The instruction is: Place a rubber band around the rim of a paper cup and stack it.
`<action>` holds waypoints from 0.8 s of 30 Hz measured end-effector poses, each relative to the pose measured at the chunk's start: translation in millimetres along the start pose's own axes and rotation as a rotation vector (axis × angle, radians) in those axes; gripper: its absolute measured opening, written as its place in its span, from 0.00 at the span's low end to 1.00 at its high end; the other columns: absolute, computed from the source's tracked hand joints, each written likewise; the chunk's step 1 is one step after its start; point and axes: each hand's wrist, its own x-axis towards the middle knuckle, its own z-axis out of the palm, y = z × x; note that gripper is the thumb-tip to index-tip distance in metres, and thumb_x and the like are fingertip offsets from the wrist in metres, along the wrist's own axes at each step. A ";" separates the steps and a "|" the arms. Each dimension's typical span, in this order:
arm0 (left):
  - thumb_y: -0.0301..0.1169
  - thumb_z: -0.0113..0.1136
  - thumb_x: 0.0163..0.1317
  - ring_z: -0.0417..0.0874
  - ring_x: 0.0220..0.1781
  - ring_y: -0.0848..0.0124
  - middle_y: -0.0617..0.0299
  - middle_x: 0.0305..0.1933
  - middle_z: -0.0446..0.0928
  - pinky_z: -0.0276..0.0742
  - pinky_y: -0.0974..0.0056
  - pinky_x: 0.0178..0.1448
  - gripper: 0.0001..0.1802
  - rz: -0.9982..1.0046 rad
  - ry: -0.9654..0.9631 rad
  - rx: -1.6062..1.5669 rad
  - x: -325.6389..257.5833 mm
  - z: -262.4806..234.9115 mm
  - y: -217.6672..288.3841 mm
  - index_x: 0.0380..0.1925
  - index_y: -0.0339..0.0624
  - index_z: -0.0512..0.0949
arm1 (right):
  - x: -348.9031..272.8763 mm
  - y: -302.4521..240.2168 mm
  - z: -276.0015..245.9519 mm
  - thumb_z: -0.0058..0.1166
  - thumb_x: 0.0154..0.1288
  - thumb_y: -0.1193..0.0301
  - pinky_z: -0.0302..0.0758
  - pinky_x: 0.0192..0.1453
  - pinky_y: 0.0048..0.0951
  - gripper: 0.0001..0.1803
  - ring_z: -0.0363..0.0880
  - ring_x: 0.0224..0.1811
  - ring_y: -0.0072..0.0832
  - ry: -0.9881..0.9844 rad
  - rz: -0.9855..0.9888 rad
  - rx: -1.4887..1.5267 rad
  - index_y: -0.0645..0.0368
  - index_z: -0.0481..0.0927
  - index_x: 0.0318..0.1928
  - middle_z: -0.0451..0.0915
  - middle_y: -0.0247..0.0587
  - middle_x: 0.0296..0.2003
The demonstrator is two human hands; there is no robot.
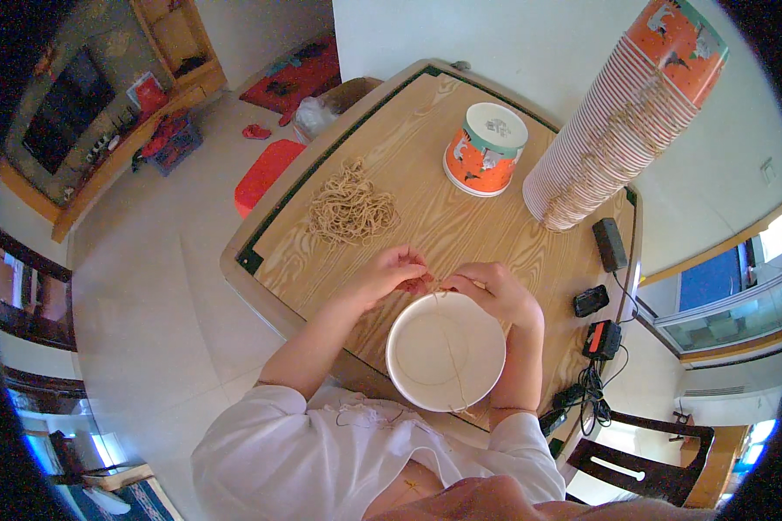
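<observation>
Left hand [395, 276] and right hand [499, 293] pinch twine [455, 352] between closed fingers [415, 271] at a paper bucket [413, 373], apparently mid-knot; the next move likely calls for an even pull.

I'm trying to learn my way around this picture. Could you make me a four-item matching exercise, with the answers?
Things
1. Tan twine heap
2. Paper-bucket tower
3. White-insided open bucket
4. Black cables

Where or how
A. With a thin strand across its mouth
B. Bunched at the right side of the table
C. Tangled, lying beyond the left hand
D. Nested, with orange showing at the top

Pairs: 1-C, 2-D, 3-A, 4-B
</observation>
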 end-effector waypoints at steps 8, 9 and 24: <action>0.28 0.61 0.58 0.79 0.33 0.76 0.63 0.33 0.79 0.77 0.70 0.38 0.10 0.158 -0.064 0.201 0.9 14.0 -0.4 0.38 0.37 0.76 | -0.5 9.5 2.2 0.51 0.64 0.71 0.75 0.37 0.28 0.09 0.80 0.32 0.31 0.007 0.043 -0.058 0.63 0.81 0.36 0.81 0.45 0.29; 0.27 0.62 0.58 0.79 0.33 0.77 0.63 0.33 0.79 0.77 0.71 0.38 0.09 0.201 -0.077 0.268 2.5 12.8 -2.9 0.38 0.37 0.77 | -0.1 10.0 2.0 0.51 0.64 0.71 0.75 0.37 0.28 0.08 0.80 0.32 0.31 -0.002 0.061 -0.092 0.63 0.80 0.36 0.81 0.45 0.29; 0.26 0.63 0.55 0.78 0.40 0.75 0.65 0.38 0.77 0.75 0.68 0.47 0.13 0.155 -0.042 0.310 -3.2 9.0 0.8 0.41 0.43 0.75 | 10.8 6.7 8.6 0.58 0.59 0.66 0.72 0.33 0.27 0.12 0.75 0.27 0.22 -0.001 0.210 -0.006 0.64 0.78 0.35 0.79 0.40 0.24</action>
